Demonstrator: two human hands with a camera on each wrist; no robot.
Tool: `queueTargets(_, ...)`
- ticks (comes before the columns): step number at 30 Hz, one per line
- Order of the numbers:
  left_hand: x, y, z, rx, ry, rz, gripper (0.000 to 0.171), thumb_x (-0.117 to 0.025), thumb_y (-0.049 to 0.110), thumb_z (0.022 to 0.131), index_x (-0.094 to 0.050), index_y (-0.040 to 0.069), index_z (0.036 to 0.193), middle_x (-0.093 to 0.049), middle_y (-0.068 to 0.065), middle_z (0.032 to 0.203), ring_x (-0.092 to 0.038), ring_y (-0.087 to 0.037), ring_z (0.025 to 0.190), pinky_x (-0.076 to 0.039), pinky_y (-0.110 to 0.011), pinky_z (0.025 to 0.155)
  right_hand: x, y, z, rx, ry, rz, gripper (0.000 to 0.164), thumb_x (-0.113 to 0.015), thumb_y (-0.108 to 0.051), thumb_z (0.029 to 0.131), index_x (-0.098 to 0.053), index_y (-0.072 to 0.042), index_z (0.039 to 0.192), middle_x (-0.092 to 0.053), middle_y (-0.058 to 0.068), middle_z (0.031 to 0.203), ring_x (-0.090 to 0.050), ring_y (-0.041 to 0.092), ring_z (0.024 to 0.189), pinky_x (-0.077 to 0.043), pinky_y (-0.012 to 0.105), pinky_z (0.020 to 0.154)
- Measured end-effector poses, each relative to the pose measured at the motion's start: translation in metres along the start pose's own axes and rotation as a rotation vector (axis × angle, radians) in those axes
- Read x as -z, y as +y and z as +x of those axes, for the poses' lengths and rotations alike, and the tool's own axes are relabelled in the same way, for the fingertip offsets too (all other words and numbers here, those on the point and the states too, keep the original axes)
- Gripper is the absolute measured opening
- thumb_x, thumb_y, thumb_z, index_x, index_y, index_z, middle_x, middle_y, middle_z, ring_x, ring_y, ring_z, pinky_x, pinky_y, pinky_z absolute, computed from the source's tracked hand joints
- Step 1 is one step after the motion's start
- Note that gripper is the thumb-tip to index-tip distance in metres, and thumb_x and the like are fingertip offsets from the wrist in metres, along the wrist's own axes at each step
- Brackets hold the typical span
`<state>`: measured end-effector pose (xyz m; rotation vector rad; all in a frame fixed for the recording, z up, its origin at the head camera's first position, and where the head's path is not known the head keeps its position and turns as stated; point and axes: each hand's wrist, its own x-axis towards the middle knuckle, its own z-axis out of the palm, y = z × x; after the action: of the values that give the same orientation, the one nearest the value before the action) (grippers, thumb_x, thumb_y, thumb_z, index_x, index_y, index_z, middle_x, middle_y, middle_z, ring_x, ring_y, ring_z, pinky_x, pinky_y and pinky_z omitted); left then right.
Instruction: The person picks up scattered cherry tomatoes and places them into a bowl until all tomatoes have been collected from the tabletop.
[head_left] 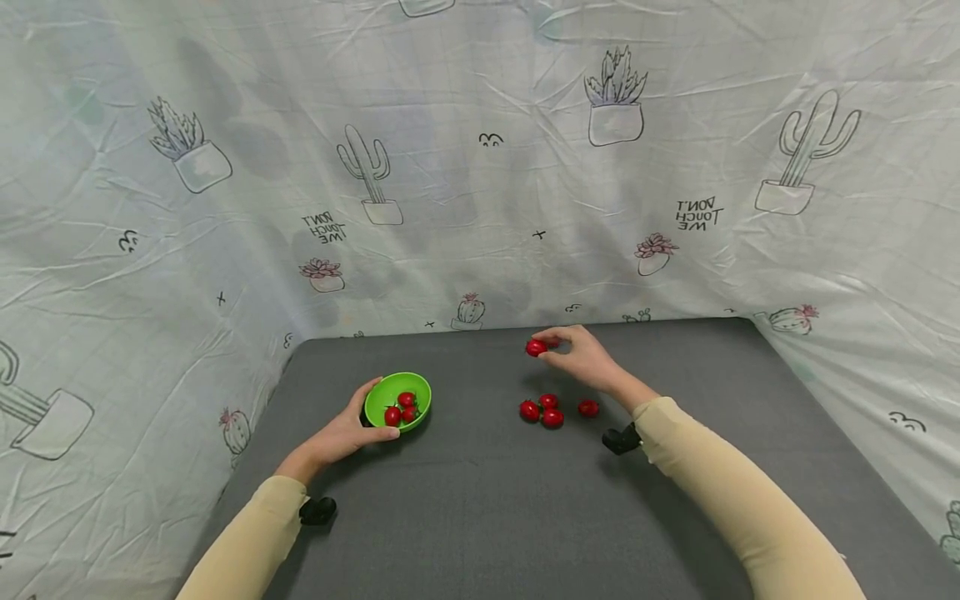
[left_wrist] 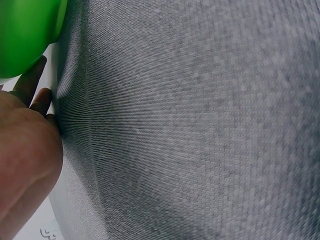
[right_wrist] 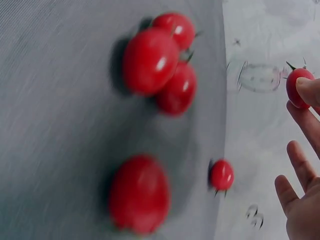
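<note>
My left hand (head_left: 345, 429) grips a bright green bowl (head_left: 382, 392) from its left side, thumb along the near rim and fingers on the far side. Inside the bowl lie three cherry tomatoes (head_left: 406, 400) with green stems. Above the table my right hand (head_left: 581, 358) pinches one cherry tomato (right_wrist: 298, 87) between thumb and fingertips, its other fingers spread. Below that hand, three tomatoes (right_wrist: 151, 61) sit clustered on the table, and a single one (head_left: 588, 408) lies to their right. Another tomato (right_wrist: 221, 175) rests farther back, partly hidden behind the hand in the head view.
A dark grey cloth covers the table (head_left: 465, 500). White fabric (head_left: 465, 192) printed with potted cacti hangs behind it and along both sides. Each wrist carries a small black camera mount (head_left: 621, 439).
</note>
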<state>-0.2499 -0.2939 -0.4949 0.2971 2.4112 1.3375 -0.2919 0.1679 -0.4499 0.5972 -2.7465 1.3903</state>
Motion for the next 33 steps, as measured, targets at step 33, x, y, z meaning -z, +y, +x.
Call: queueTargets(33, 0.002, -0.006, 0.005, -0.015, 0.010, 0.027, 0.109, -0.082, 0.036, 0.088, -0.005, 0.021, 0.165, -0.016, -0.020, 0.164, -0.020, -0.041, 0.149, -0.021, -0.067, 0.113, -0.083, -0.065, 0.061, 0.054, -0.121, 0.080, 0.034, -0.070, -0.025, 0.099, -0.069, -0.025, 0.133, -0.061, -0.005, 0.131, -0.038, 0.020, 0.139, -0.039, 0.050, 0.106)
